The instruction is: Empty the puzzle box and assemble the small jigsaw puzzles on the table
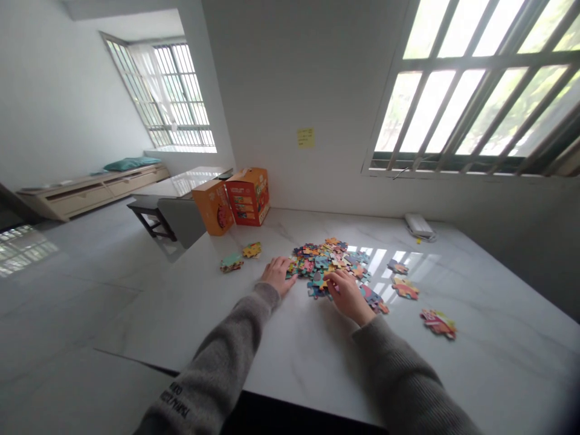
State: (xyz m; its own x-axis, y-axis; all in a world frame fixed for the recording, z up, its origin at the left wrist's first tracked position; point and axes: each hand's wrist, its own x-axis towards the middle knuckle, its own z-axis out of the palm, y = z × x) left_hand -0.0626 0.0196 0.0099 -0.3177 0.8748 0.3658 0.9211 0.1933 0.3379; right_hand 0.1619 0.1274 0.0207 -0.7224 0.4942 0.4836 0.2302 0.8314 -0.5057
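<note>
The half-spread left hand point(277, 275) touches the left edge of the multicoloured cardboard jigsaw heap point(322, 261); the right hand point(348, 296) curls at its near side, grip unclear. White marble-patterned tabletop point(306, 356) stretches nearer than the heap.

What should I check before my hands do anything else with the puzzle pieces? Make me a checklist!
1. Left hand at the pile: ok, at its left edge.
2. Right hand at the pile: ok, at its near side.
3. Right hand gripping a piece: cannot tell; the fingertips are too small to judge.
4. All pieces together: not ok; loose pieces lie on both sides of the pile.
5. Orange boxes clear of the pile: ok, standing farther back, to the left.
</note>
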